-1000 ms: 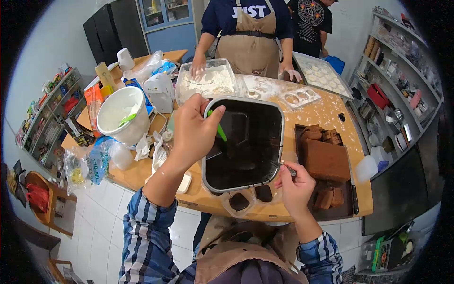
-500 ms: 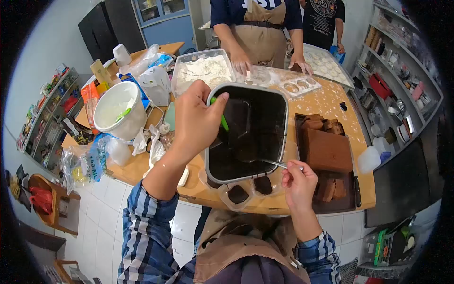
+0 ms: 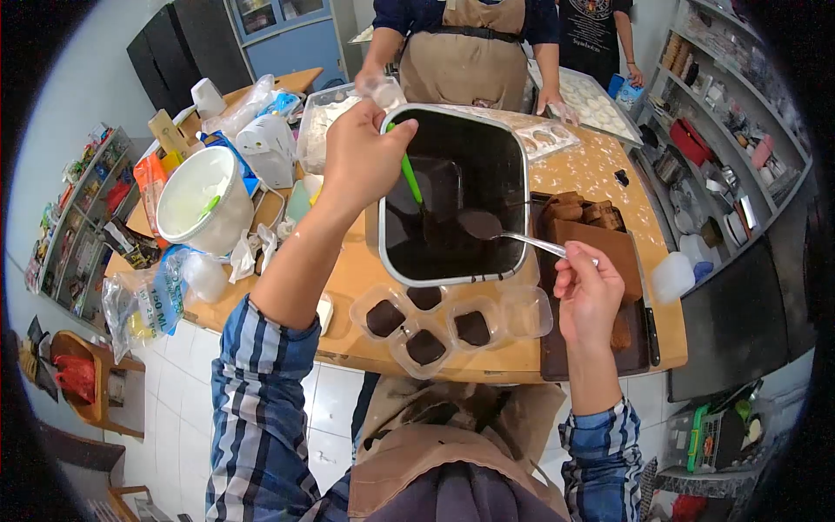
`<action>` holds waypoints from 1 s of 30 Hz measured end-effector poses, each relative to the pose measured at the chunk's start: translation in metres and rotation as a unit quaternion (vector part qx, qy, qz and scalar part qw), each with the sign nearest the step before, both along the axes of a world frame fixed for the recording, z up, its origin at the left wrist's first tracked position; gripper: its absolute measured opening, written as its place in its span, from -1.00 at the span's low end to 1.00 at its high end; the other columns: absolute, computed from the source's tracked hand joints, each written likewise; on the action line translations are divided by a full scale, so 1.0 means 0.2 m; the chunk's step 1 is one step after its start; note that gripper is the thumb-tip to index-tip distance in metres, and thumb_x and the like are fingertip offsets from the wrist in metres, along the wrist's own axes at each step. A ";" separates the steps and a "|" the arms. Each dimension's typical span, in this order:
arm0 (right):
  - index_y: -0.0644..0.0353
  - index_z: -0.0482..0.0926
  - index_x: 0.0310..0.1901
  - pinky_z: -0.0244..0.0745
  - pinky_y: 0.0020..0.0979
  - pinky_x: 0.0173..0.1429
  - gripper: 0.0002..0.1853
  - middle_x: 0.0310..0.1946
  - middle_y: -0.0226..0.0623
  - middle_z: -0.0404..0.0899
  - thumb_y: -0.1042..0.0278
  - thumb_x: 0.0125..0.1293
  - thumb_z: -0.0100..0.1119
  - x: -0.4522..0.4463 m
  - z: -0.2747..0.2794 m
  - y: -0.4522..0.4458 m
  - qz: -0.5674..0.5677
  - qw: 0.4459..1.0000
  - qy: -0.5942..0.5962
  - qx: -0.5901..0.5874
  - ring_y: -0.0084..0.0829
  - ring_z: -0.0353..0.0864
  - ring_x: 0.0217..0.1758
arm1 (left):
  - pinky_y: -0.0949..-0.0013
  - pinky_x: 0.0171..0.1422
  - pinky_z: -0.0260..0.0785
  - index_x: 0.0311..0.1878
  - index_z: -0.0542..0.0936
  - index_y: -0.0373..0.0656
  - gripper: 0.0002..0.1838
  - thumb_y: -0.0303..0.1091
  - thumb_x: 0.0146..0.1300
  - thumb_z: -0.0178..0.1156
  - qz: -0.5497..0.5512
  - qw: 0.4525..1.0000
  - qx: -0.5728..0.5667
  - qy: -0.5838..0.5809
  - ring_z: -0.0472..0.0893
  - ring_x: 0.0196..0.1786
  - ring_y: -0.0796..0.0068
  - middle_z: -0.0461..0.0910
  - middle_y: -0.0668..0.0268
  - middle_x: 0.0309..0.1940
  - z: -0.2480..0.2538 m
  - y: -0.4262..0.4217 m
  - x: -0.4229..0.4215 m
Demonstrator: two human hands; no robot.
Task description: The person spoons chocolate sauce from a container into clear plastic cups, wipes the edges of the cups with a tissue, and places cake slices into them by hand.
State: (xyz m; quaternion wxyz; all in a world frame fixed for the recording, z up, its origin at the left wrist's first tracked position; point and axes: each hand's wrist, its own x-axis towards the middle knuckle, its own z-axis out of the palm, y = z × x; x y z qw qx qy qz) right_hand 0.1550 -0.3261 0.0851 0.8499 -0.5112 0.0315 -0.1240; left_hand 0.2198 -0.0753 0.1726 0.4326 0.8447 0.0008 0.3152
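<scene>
My left hand (image 3: 361, 161) grips the upper left rim of a deep square container (image 3: 454, 280), tilted toward me. Its inside is coated with dark, chocolate-like liquid. A green-handled utensil (image 3: 410, 178) leans in it beside my left fingers; its lower end is hidden in the dark coating. My right hand (image 3: 591, 300) pinches a metal spoon (image 3: 532, 242), whose dark-coated bowl is over the container's inside. Below the container stand several small clear plastic cups; one cup (image 3: 424, 346) has a dark layer in its bottom, while the rightmost cup (image 3: 526, 311) shows none.
Brown cake (image 3: 600, 252) and cut pieces lie on a dark tray (image 3: 557, 370) at right, beside a knife (image 3: 651, 337). A white bucket (image 3: 209, 217) and plastic bags stand left. Across the table, a person in an apron (image 3: 461, 65) works near a flour tub (image 3: 313, 130).
The container has shifted up and away from the cups, uncovering them. The spoon has lifted with its bowl now visible, my right hand moving right and up. The co-worker's hand moved toward the flour tub.
</scene>
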 end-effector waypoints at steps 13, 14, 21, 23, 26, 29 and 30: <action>0.35 0.53 -0.27 0.32 -0.60 -0.63 -0.87 -0.57 -0.25 0.53 0.48 0.17 0.16 0.02 0.10 -0.12 -0.016 1.000 -0.020 0.005 -0.59 0.44 -0.66 | 0.31 -0.32 0.32 -0.49 0.47 -0.33 -0.70 -0.24 0.00 0.27 0.003 0.999 0.035 -0.002 0.52 -0.44 0.31 0.51 0.12 -0.59 0.03 -0.08 0.17; 0.34 0.53 -0.27 0.32 -0.59 -0.63 -0.87 -0.57 -0.25 0.53 0.48 0.17 0.16 0.02 0.10 -0.13 -0.019 1.000 -0.018 0.006 -0.59 0.44 -0.67 | 0.27 -0.30 0.35 -0.50 0.47 -0.34 -0.68 -0.23 -0.01 0.27 -0.003 1.000 0.030 -0.008 0.56 -0.43 0.19 0.52 0.06 -0.59 0.02 -0.07 0.19; 0.34 0.53 -0.27 0.32 -0.59 -0.63 -0.87 -0.57 -0.26 0.53 0.50 0.16 0.16 0.03 0.11 -0.17 -0.027 0.999 -0.022 0.012 -0.58 0.44 -0.66 | 0.23 -0.30 0.34 -0.52 0.45 -0.34 -0.68 -0.25 -0.03 0.29 0.013 0.999 0.038 -0.010 0.54 -0.44 0.13 0.51 0.02 -0.59 0.02 -0.11 0.19; 0.34 0.53 -0.28 0.33 -0.59 -0.63 -0.88 -0.57 -0.26 0.53 0.49 0.16 0.16 0.03 0.11 -0.18 -0.031 0.999 -0.013 0.016 -0.58 0.44 -0.66 | 0.22 -0.29 0.34 -0.52 0.46 -0.34 -0.69 -0.26 -0.04 0.29 0.016 0.998 0.054 -0.035 0.54 -0.44 0.12 0.51 0.02 -0.58 -0.01 -0.10 0.22; 0.34 0.52 -0.30 0.34 -0.58 -0.63 -0.90 -0.57 -0.25 0.52 0.51 0.16 0.16 0.04 0.09 -0.19 -0.031 0.999 -0.018 0.023 -0.57 0.45 -0.66 | 0.25 -0.31 0.31 -0.52 0.45 -0.33 -0.69 -0.27 -0.03 0.29 0.008 0.998 0.047 -0.043 0.49 -0.44 0.23 0.48 0.08 -0.58 0.01 -0.13 0.20; 0.36 0.52 -0.30 0.34 -0.58 -0.63 -0.89 -0.57 -0.24 0.52 0.51 0.15 0.16 0.05 0.08 -0.21 -0.035 0.999 -0.009 0.025 -0.56 0.45 -0.66 | 0.34 -0.40 0.25 -0.57 0.38 -0.30 -0.67 -0.28 0.00 0.29 -0.002 0.998 0.042 -0.042 0.36 -0.52 0.50 0.39 0.25 -0.65 -0.01 -0.13 0.23; 0.36 0.52 -0.30 0.34 -0.58 -0.63 -0.89 -0.57 -0.24 0.52 0.52 0.15 0.15 0.05 0.09 -0.21 -0.037 0.999 -0.012 0.023 -0.57 0.45 -0.66 | 0.34 -0.40 0.24 -0.57 0.38 -0.30 -0.67 -0.28 0.00 0.29 -0.007 0.998 0.037 -0.044 0.36 -0.52 0.50 0.39 0.25 -0.64 0.00 -0.14 0.24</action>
